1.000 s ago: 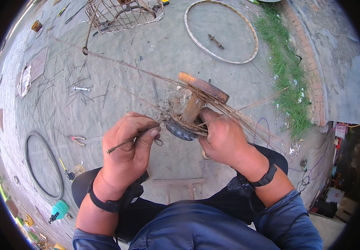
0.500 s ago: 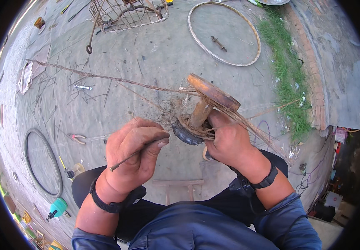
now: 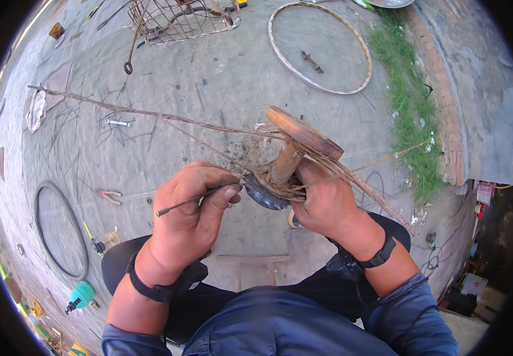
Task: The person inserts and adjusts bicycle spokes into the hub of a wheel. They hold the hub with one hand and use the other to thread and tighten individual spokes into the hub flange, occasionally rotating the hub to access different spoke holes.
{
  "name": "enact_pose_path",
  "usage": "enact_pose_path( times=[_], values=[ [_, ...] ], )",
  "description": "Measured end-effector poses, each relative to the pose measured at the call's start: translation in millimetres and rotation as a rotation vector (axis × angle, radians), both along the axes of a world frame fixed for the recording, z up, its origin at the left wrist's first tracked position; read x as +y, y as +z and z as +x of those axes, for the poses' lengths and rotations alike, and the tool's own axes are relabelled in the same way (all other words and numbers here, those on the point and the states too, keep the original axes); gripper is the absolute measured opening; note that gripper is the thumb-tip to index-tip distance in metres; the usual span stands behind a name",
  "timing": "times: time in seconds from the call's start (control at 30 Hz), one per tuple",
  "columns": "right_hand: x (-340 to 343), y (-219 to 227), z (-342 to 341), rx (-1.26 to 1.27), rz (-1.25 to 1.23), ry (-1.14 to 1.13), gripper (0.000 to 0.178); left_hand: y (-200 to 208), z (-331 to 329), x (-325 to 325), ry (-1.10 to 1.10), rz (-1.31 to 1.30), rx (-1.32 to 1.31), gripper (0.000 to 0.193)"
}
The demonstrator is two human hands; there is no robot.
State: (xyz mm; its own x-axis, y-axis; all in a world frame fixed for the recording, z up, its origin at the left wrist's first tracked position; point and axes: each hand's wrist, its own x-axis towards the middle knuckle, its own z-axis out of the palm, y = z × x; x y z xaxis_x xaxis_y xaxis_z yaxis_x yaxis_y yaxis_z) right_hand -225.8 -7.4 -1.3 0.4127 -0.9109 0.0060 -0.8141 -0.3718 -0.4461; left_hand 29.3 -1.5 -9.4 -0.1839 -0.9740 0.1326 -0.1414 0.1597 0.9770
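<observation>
- You wear a dark blue shirt with creased sleeves.
- Your trousers are black.
- Your left wristband and right wristband are black, each with a dark boxy device.

Grey flr, grass strip R, brick edging, daylt

From the wearer's head, the left fisheye camera looks steeply down over the blue shirt, the left hand and right hand close at mid-frame, the ground farther below (its circular picture blackens at the corners).
</observation>
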Motion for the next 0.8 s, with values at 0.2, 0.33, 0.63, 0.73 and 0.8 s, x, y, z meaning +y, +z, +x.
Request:
enact_pose_path(
  times=[0.2,0.33,0.63,0.73,0.8],
  values=[
    [3.4,-2.2,0.7,-0.011,-0.013,-0.015,0.042,3.0,-1.8,3.0,0.013,0.149,0.17,0.012],
    [-1.7,-4.4,-2.7,-0.095,0.005,-0.06,0.038,2.9,8.4,-1.3,0.093,-0.015,0.198,0.012],
    [-4.4,-2.8,-3.7,-0.133,-0.028,-0.049,0.033,9.6,1.1,-2.9,-0.013,-0.295,-0.014,0.02],
    [-5.1,-0.9,-2.6,-0.132,-0.009,-0.053,0.033,9.7,0.4,-1.5,0.007,-0.295,-0.014,0.021],
    [-6.4,-0.4,-2.0,-0.134,-0.007,-0.04,0.033,10.5,0.2,-1.7,0.014,-0.301,-0.009,0.022]
  ],
)
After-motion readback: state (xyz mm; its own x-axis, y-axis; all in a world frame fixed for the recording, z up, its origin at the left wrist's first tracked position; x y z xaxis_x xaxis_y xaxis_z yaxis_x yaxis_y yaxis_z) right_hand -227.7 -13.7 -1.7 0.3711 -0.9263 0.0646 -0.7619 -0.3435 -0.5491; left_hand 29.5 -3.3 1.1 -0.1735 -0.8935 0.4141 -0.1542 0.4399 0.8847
